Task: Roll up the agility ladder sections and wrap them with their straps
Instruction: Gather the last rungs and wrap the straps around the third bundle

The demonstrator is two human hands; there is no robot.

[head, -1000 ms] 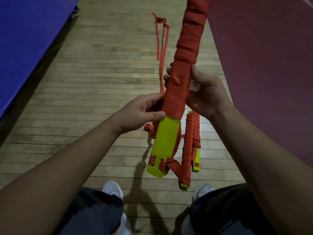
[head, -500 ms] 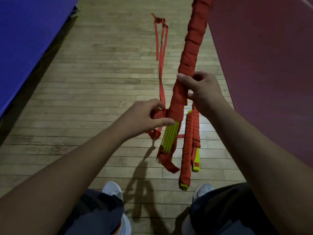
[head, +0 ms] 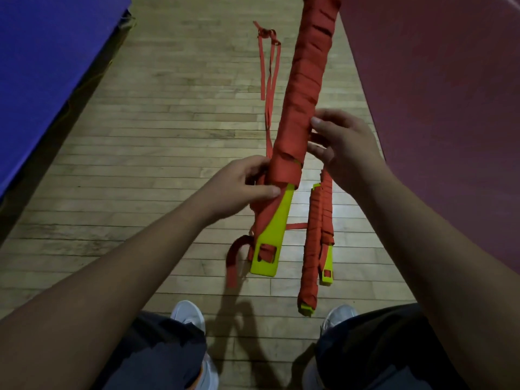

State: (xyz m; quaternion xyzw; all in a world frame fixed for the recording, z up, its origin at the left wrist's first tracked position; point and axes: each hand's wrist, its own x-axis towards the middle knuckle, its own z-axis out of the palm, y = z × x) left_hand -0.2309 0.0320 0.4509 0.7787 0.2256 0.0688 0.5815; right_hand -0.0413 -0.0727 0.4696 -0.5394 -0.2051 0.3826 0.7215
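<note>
Where red strap (head: 305, 88) spirals tight, flat yellow rungs (head: 277, 220) protrude.

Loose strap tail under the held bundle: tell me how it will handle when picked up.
Probably floppy: the strap tail curls and droops below the left hand gripping the bundle. Likely light: thin flat webbing. It may snag, since strap shows through the yellow rung's slot beside it.

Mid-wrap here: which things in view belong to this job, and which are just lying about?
Job in hand:
held ladder bundle
left hand and right hand, both gripping it
trailing red strap
second wrapped bundle

Lying about:
blue mat
maroon mat
</note>
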